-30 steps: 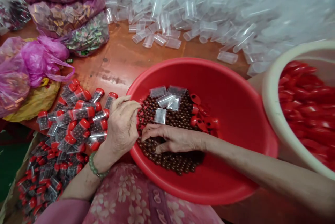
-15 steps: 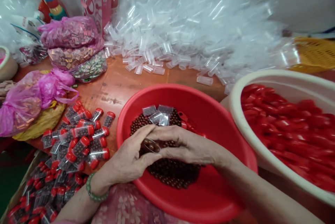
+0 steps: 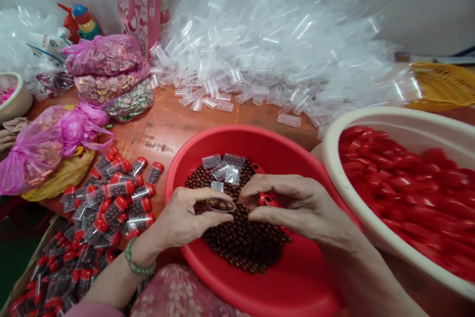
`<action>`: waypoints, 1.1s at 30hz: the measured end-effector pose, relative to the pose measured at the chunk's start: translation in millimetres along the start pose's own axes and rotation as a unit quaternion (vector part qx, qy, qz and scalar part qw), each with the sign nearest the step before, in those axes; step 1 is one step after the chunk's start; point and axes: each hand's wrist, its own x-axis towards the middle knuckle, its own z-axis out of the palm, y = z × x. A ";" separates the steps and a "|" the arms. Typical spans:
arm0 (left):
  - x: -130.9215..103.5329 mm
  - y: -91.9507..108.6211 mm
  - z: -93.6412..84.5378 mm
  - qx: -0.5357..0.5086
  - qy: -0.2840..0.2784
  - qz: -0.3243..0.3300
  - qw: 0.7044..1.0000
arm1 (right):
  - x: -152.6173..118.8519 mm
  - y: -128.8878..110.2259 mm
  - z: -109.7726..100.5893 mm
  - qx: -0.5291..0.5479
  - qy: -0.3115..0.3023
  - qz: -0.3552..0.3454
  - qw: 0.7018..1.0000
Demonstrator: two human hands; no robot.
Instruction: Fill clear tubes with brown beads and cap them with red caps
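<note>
My left hand (image 3: 185,215) pinches a small clear plastic tube (image 3: 220,204), its open end facing me and dark brown balls showing inside. To the right of it, my right hand (image 3: 293,205) hovers with thumb and fingers curved apart and nothing visible between them. Both hands are over a red basin (image 3: 297,282). Loose shiny brown balls (image 3: 248,248) lie heaped in the basin. On the heap's far side rest several clear tubes (image 3: 224,168), and red plastic caps (image 3: 267,200) show partly behind my right hand.
Red-capped filled tubes (image 3: 118,188) pile up at left. A white tub (image 3: 330,144) of red caps (image 3: 404,173) stands right. Clear tubes (image 3: 260,55) are heaped behind, beside a yellow basket (image 3: 445,84). Pink bags (image 3: 85,124) lie at left, near what looks like another person's fingers (image 3: 5,140).
My right hand has drawn away to the right from the tube, and its fingers have parted. My left hand still holds the tube. The view has tilted slightly upward.
</note>
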 end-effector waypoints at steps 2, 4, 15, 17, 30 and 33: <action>2.8 1.0 0.7 0.002 -0.007 0.014 1.000 | 0.5 0.1 -0.2 0.011 0.012 -0.032 0.999; 3.9 0.0 2.2 0.002 -0.013 0.019 1.000 | 3.0 -0.8 1.8 0.000 0.012 -0.068 0.998; 4.6 -12.7 6.2 -0.037 -0.078 -0.001 0.996 | 13.4 -4.8 15.4 -0.050 -0.084 -0.037 0.995; 5.3 -14.0 5.7 -0.026 -0.083 0.002 0.996 | 13.9 -3.5 16.5 -0.059 -0.097 -0.039 0.993; 6.8 -12.9 4.6 0.004 -0.069 -0.019 0.997 | 12.1 -2.5 18.7 -0.070 -0.093 -0.040 0.992; 7.2 -12.4 4.6 -0.020 -0.068 -0.029 0.997 | 9.0 -2.7 13.7 -0.056 -0.092 -0.038 0.993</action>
